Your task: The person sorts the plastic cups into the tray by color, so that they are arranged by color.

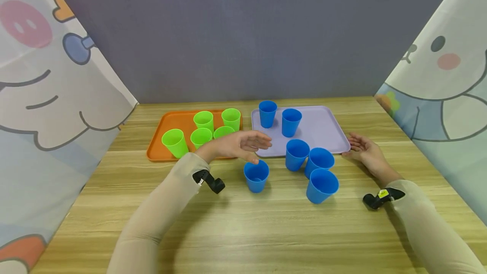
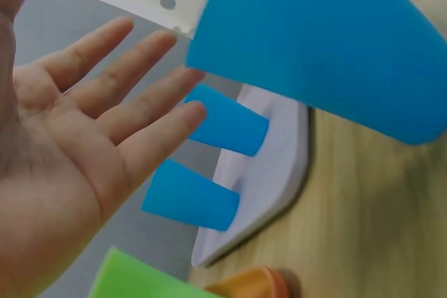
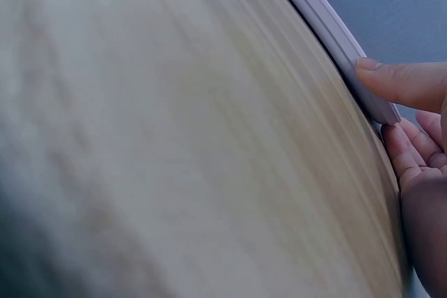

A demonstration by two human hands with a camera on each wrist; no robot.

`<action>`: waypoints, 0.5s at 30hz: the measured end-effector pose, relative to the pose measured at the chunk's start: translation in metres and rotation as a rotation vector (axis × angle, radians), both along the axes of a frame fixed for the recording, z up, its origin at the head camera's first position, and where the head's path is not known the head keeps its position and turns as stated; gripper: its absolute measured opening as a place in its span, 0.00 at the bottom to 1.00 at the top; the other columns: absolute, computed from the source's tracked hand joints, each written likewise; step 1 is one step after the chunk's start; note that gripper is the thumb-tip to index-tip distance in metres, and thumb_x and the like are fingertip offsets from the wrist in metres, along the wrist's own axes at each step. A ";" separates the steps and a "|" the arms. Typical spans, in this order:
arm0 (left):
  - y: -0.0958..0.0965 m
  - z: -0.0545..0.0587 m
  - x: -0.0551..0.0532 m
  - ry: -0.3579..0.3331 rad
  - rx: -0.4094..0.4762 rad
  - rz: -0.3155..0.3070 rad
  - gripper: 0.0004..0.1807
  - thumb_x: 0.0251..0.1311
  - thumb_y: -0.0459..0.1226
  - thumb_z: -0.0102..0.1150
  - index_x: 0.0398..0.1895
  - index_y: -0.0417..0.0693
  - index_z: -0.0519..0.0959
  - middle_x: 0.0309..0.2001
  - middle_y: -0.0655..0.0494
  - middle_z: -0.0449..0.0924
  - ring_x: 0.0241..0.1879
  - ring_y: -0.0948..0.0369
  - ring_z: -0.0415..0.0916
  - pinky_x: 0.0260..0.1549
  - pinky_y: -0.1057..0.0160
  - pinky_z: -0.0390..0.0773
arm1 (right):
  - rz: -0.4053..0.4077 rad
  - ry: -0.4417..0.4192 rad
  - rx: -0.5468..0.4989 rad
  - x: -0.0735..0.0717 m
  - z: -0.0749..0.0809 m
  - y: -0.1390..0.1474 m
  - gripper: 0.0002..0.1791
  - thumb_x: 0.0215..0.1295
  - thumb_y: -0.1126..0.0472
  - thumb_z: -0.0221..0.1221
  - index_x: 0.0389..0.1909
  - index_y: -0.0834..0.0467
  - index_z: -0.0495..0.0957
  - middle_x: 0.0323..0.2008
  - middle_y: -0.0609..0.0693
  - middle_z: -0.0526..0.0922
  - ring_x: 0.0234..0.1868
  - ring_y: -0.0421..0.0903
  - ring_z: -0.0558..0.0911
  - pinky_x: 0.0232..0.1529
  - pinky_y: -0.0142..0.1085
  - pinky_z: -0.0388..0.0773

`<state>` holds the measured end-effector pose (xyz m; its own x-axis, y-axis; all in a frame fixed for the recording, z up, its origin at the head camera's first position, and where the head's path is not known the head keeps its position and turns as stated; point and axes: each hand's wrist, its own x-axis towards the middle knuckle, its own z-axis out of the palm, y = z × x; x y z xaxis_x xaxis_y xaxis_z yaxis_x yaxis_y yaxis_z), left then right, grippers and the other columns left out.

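My left hand hovers with extended fingers and holds nothing. Below its thumb stands a blue cup on the table; in the left wrist view a large blue cup appears beyond the fingers. At the near right corner of the pale purple tray, my right hand pinches the rim, thumb on one side and fingers on the other. Two upright blue cups stand on the tray's left half. By its front edge are more blue cups.
An orange tray on the left carries several green cups, partly behind my left hand. The wooden table meets a grey wall at the back. Cartoon-printed cloths hang on both sides.
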<state>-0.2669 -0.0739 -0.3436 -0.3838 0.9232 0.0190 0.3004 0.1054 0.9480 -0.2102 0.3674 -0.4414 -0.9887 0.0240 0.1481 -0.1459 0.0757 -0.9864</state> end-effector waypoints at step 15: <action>-0.021 -0.031 0.015 -0.027 -0.080 -0.030 0.44 0.51 0.27 0.73 0.71 0.32 0.62 0.68 0.41 0.67 0.65 0.51 0.67 0.65 0.54 0.68 | 0.011 0.015 -0.036 0.000 -0.002 0.000 0.46 0.54 0.84 0.62 0.70 0.82 0.46 0.46 0.43 0.77 0.45 0.33 0.79 0.48 0.21 0.76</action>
